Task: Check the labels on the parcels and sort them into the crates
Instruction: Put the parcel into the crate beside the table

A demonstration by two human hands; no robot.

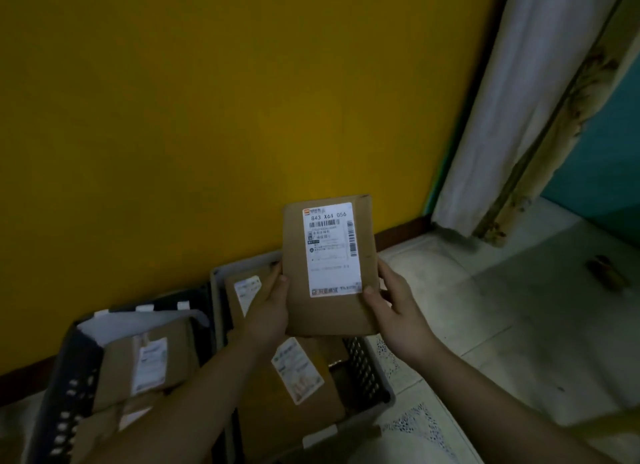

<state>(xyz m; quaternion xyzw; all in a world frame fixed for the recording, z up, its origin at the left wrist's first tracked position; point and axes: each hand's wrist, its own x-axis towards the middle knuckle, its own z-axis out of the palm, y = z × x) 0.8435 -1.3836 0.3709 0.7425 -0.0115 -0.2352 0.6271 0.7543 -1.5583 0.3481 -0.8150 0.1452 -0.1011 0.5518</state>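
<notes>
Our left hand (268, 306) and right hand (394, 306) grip the upright brown parcel (329, 266) by its lower edges, label facing us, directly above the grey crate (372, 366), the dark crate (74, 377) farther left.

Tiled floor (512, 325) bears dark crate (69, 377), grey crate (377, 387) side by side

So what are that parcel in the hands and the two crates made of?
The held parcel looks like matte brown cardboard or kraft paper with folded edges; its white label seems slightly glossy paper. The grey crate and dark crate look like moulded plastic, judging by their slotted walls.
</notes>
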